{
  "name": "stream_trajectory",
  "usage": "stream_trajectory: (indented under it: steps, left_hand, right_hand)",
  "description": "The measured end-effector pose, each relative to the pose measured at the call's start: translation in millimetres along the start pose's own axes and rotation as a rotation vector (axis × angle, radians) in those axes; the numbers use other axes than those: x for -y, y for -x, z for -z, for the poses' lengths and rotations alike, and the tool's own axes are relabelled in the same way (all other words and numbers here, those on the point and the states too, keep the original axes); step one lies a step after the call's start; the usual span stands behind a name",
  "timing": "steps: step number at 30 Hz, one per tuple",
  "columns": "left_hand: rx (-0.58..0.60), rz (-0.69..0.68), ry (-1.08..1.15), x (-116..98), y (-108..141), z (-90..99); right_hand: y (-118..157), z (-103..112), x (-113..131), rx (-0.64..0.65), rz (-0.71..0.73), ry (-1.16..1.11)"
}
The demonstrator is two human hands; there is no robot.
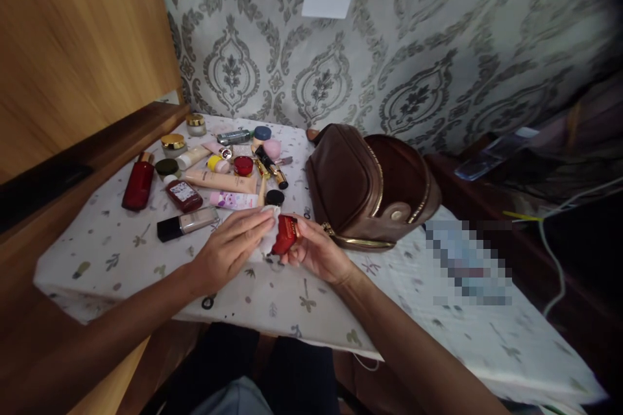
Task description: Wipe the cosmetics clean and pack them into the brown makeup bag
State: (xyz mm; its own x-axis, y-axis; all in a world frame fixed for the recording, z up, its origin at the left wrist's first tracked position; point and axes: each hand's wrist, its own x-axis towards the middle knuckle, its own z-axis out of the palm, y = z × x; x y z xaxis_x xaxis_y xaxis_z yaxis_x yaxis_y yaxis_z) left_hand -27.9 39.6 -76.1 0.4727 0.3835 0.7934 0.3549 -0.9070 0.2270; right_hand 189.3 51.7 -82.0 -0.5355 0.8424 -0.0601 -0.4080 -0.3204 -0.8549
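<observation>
Near the front middle of the cloth-covered table, my right hand grips a small red bottle with a gold part by its right side. Fingers of my left hand are pressed together over a white tissue, which touches the bottle's left side. Just behind the hands lie a black-lidded jar and a pink-and-white tube. A foundation bottle with a black cap lies left of my left hand.
An open brown leather bag stands behind and right of my right hand. Several cosmetics, including a red bottle and a beige tube, spread over the patterned tablecloth. A patterned wall rises behind.
</observation>
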Motion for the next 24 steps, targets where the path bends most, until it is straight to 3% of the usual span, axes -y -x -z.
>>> stream_trajectory:
  steps: [8, 12, 17, 20, 24]
  left_hand:
    - [0.047, 0.155, -0.071, -2, 6, -5.5]
    - [0.043, 0.221, 0.015, -7, 9, -3.9]
    - [-0.038, 0.577, 0.127, -1, 3, 1.8]
    - [-0.124, 0.751, 0.185, 10, -10, 3.7]
    - [-0.102, 0.787, 0.183, 25, -26, 1.1]
  right_hand:
    - [-1, 1, -1, -0.112, 0.138, -0.009]
    - [-3, 0, -4, -0.127, 0.257, 0.163]
    - [5, -6, -5, -0.044, 0.24, 0.383]
    - [19, -12, 8, 0.013, 0.253, 0.522]
    - [51, -21, 58, -0.033, 0.383, 0.584]
